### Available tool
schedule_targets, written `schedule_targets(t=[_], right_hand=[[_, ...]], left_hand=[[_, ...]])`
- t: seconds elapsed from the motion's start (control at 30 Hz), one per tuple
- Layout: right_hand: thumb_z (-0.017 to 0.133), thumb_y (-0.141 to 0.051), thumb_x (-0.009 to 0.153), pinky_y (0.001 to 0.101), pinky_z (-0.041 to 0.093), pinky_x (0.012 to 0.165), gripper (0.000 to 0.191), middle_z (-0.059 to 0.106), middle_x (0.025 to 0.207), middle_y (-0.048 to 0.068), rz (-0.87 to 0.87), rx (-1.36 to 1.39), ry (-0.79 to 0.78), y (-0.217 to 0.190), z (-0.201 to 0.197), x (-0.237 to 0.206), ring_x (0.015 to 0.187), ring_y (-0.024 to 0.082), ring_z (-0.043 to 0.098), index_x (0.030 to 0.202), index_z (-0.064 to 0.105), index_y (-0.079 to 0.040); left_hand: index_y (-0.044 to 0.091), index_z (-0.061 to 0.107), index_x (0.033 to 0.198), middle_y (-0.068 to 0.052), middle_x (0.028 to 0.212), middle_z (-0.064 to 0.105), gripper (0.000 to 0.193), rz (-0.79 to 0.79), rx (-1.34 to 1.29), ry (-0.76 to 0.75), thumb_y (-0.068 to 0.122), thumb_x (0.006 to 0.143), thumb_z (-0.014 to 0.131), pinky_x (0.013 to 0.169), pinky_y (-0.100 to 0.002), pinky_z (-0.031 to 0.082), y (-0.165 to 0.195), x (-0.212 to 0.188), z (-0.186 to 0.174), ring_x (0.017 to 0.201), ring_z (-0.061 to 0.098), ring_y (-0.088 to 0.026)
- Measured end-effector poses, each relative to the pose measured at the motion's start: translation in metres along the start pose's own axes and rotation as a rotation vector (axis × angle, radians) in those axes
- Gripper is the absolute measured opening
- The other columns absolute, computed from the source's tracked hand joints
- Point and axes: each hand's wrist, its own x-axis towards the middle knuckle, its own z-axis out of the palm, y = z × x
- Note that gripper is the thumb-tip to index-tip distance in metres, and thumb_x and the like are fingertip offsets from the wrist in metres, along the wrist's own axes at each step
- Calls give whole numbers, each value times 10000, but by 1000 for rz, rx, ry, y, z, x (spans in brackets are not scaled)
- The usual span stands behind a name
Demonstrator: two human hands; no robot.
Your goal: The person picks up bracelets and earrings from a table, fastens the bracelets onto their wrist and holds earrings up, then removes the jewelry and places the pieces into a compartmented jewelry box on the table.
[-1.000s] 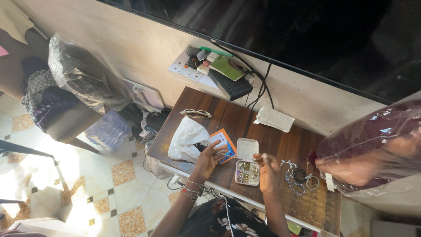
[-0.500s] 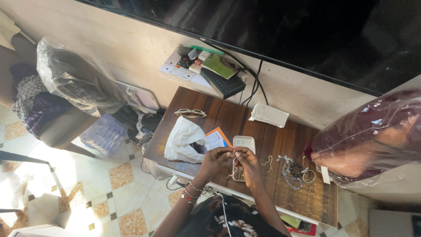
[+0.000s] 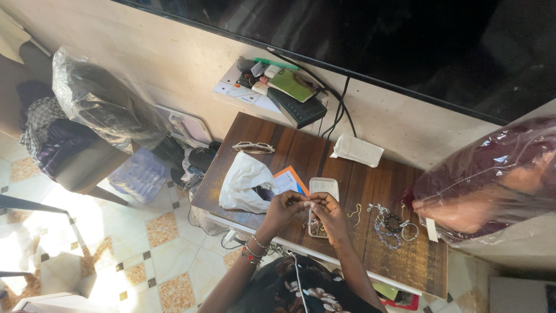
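A: Item under work?

B: Something very small, too small to identify, pinched between the fingertips of the left hand (image 3: 282, 210) and the right hand (image 3: 329, 212), above the open compartment box (image 3: 322, 204) on the wooden table (image 3: 370, 185). Both grips narrow, fingers closed on it.

A: Surroundings?

B: White plastic bag (image 3: 245, 182) and orange-edged card (image 3: 289, 181) just left of the hands; tangle of jewellery (image 3: 391, 223) to the right; eyeglasses (image 3: 253, 147) further back.

A: Change from a second ago?

B: The hands were apart then, the left on the card, the right beside the box. They have now met over it.
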Motion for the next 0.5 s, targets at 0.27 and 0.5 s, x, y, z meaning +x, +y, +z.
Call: schedule_targets(t=[0.27,0.5], right_hand=[[768,-178,887,213,505,706,232,747,972,36,10,-76,4,15,-8,3,775,57,602,1074,718,-50],[802,-159,875,237,521,711,197,693,888,22,-5,-191,55,30,-14,3,785,67,585,1001,730,-26]], left_hand=[[-37,704,995,-44,847,739,196,12,74,23,157,987,687,722,-243,562,-15,2,-2,767,668,-81],[-24,701,993,-36,836,722,243,1,88,32,218,995,679,688,-251,552,-32,2,2,750,650,-75]])
